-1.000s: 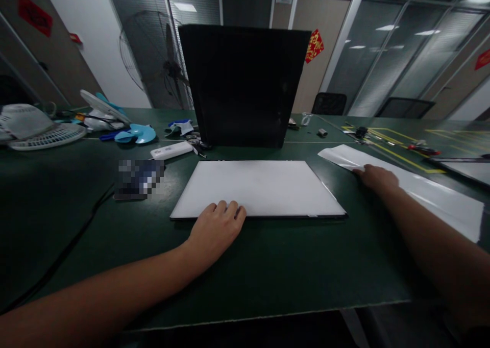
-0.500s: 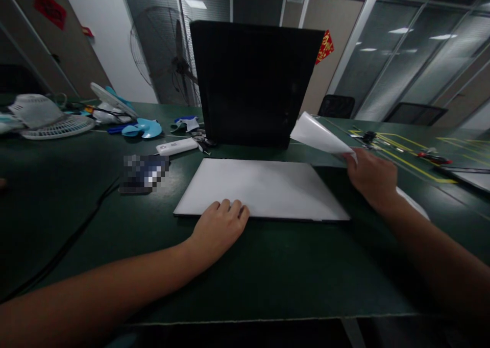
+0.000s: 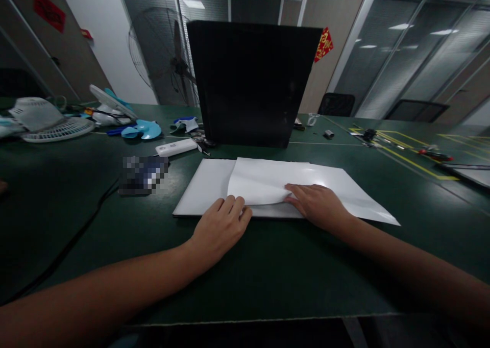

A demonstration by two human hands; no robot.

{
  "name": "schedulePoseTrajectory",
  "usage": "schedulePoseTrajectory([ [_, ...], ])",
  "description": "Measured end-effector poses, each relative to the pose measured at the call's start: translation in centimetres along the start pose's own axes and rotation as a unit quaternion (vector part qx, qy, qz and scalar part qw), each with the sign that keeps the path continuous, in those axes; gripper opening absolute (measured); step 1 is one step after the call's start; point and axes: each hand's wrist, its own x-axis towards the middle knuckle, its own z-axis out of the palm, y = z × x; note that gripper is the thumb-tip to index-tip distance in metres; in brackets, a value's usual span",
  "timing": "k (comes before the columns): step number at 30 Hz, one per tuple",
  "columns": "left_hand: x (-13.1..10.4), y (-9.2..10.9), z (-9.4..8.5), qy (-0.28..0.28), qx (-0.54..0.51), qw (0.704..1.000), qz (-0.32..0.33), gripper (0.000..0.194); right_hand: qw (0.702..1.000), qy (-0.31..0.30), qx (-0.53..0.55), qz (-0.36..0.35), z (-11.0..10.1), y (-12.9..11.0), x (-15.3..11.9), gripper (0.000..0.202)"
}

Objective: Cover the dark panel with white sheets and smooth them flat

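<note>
A flat white panel (image 3: 206, 187) with a dark edge lies on the green table. My left hand (image 3: 219, 226) is closed at the panel's front edge, fingers curled over the top; its thumb side is partly hidden. Over the panel's middle and right spreads a thin, glossy white sheet (image 3: 268, 178), its right corner reaching past the panel. My right hand (image 3: 321, 205) pinches the sheet near its front edge, thumb below and fingers above. The sheet's left end comes close to my left fingers.
Behind the panel stands a large black screen-like board (image 3: 252, 88). To the left are a pixelated device (image 3: 143, 175) with a cable, a white power strip (image 3: 176, 147), blue fan blades (image 3: 142, 129) and white fan parts (image 3: 57, 126). Yellow lines and small tools lie at right.
My right hand has moved left and toward me, bringing the white sheet from right of the panel down over it. My left hand stays at the panel's front edge.
</note>
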Motion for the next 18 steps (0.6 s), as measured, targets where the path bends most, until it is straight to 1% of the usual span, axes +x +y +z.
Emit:
schedulePoseTrajectory([
  [4, -0.2, 0.1, 0.4, 0.052, 0.012, 0.999, 0.001, 0.028, 1.000, -0.011, 0.024, -0.002, -0.8, -0.5, -0.1, 0.048],
  [6, -0.2, 0.1, 0.7, 0.062, 0.016, 0.998, 0.005, 0.034, 0.999, -0.022, 0.035, -0.015, -1.2, -0.9, -0.2, 0.049],
  [8, -0.3, 0.0, 0.9, 0.042, 0.011, 0.999, 0.008, 0.038, 0.998, -0.036, 0.043, -0.031, -1.3, -1.3, -0.4, 0.051],
  [10, -0.2, 0.0, 0.9, 0.001, 0.000, 1.000, 0.009, 0.037, 0.996, -0.050, 0.049, -0.046, -1.3, -1.4, -0.4, 0.054],
  [12, -0.1, 0.0, 0.8, -0.037, -0.008, 0.999, 0.008, 0.036, 0.995, -0.057, 0.058, -0.062, -1.1, -0.9, -0.3, 0.055],
  [14, -0.1, 0.0, 0.7, -0.054, -0.010, 0.998, 0.007, 0.036, 0.994, -0.053, 0.070, -0.064, -0.8, 0.3, 0.0, 0.053],
  [15, -0.1, 0.0, 0.6, -0.055, -0.010, 0.998, 0.008, 0.037, 0.995, -0.048, 0.072, -0.048, -0.7, 1.2, 0.2, 0.052],
  [16, -0.1, 0.0, 0.6, -0.054, -0.009, 0.998, 0.009, 0.038, 0.997, -0.043, 0.067, -0.017, -0.6, 2.4, 0.4, 0.052],
  [18, -0.1, -0.1, 0.7, -0.052, -0.009, 0.999, 0.010, 0.039, 0.995, -0.035, 0.034, 0.086, -0.4, 5.4, 0.5, 0.055],
])
